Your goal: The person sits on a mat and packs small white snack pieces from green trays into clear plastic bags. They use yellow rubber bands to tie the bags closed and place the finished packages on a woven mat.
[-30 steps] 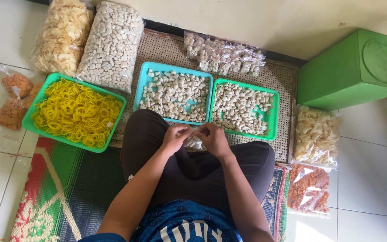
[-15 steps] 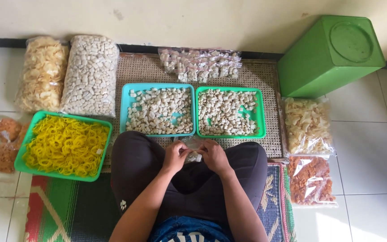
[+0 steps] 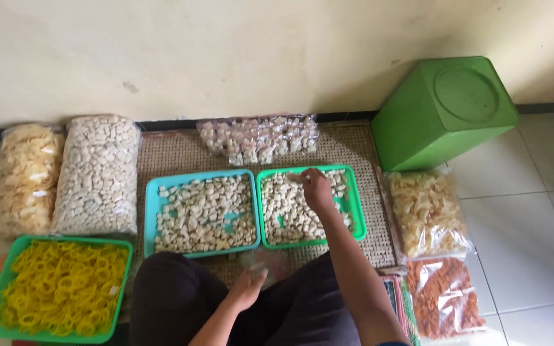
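My right hand (image 3: 316,187) reaches into the green tray (image 3: 356,218), its fingers closed on pale cracker pieces (image 3: 290,211) near the tray's far edge. My left hand (image 3: 246,289) stays low by my knees and holds a small clear plastic bag (image 3: 270,263) at its mouth. To the left of the green tray a turquoise tray (image 3: 151,218) holds more of the same pale pieces. Both trays rest on a woven mat (image 3: 168,154).
A green tray of yellow ring crackers (image 3: 59,288) lies at the left. Large clear bags of crackers (image 3: 97,173) stand at the back left, small packed bags (image 3: 258,138) by the wall, two bags (image 3: 428,211) at the right. A green bin (image 3: 444,109) lies at the back right.
My right hand left my lap and reached forward into the green tray. My left hand stayed near my knees with the bag. The view tilted up toward the wall.
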